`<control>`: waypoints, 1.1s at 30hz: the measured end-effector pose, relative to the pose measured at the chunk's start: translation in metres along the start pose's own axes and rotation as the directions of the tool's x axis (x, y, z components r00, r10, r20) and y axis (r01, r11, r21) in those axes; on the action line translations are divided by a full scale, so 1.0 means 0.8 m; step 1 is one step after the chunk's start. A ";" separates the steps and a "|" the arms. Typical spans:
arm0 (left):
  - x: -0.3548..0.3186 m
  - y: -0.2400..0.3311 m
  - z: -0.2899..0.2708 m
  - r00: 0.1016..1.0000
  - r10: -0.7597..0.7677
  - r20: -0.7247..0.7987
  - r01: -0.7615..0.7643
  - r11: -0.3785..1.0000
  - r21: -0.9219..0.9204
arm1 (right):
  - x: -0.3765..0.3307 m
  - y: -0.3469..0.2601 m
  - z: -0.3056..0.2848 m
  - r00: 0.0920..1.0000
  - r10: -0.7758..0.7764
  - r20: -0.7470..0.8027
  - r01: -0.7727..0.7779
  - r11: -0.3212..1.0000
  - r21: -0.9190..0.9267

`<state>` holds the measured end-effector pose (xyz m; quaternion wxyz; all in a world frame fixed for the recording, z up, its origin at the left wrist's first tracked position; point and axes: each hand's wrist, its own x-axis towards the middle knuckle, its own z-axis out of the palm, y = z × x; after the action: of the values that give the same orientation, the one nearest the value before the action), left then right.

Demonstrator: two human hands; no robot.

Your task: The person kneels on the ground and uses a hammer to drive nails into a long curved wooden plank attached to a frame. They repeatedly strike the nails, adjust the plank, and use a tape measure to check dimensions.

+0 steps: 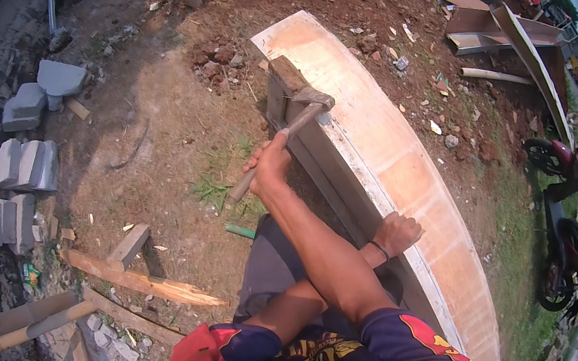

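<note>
a: which hand has the hammer (290, 128)?

b: the arms cross. the right hand (269, 169) is closed round the wooden handle, and the metal head rests on top of the short wooden block (282, 86) at the near end of the long plywood board (399, 169).

a: and the other one?

b: the left hand (397, 233) lies on the board's near edge, fingers curled over it.

a: room at the edges?

b: left of the board there is bare dirt with thin grass (221, 169). farther left, grey paving blocks (25, 165) sit well apart. a split plank (147, 283) lies near the knees.

a: the right side?

b: rubble-strewn soil runs along the board's far edge, then a parked motorbike (568, 222) on a grass strip.
</note>
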<state>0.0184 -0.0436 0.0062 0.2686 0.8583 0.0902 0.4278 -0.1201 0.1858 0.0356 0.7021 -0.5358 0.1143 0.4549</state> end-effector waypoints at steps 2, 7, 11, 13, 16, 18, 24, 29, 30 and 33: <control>-0.001 0.000 -0.001 1.000 0.003 0.012 -0.003 1.000 0.026 | 0.005 -0.010 0.019 0.992 0.127 0.023 -0.128 0.992 0.023; 0.001 -0.006 -0.003 0.999 0.025 0.043 -0.022 0.998 -0.056 | 0.019 -0.029 0.089 0.998 0.059 0.017 -0.059 0.998 -0.018; 0.000 -0.005 0.005 0.999 -0.003 0.054 0.004 1.000 -0.028 | 0.023 -0.056 0.050 0.988 -0.056 0.146 0.097 0.952 -0.291; -0.002 -0.002 0.010 0.999 -0.016 0.046 0.016 1.000 -0.007 | 0.028 -0.070 0.012 0.946 -0.160 0.283 0.290 0.807 -0.515; -0.003 0.001 0.011 0.999 -0.036 0.033 0.035 0.999 0.020 | 0.032 -0.062 -0.013 0.722 -0.394 0.569 0.679 0.246 -0.691; -0.002 0.002 0.009 1.000 0.000 0.029 0.000 1.000 0.015 | 0.033 -0.048 -0.014 0.746 -0.199 0.635 0.660 0.100 -0.744; 0.005 -0.004 0.002 0.999 0.030 -0.037 -0.031 0.999 -0.010 | 0.021 -0.037 -0.024 0.680 -0.076 0.729 0.695 -0.252 -0.674; -0.013 -0.008 0.003 0.982 -0.059 0.179 0.073 0.995 -0.072 | 0.010 -0.134 -0.050 0.516 0.038 0.856 0.598 -0.731 -0.328; -0.013 -0.009 0.005 0.997 -0.076 -0.006 0.074 0.981 -0.182 | 0.004 -0.158 -0.061 0.479 0.093 0.873 0.519 -0.832 -0.197; -0.011 -0.012 0.013 0.973 0.001 0.232 0.006 1.000 -0.028 | -0.034 -0.222 -0.105 0.607 0.162 0.778 0.003 -0.980 0.201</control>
<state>0.0218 -0.0426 -0.0100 0.2900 0.8984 0.0531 0.3255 0.0276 0.0972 0.1351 0.3351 0.6073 0.6846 0.2241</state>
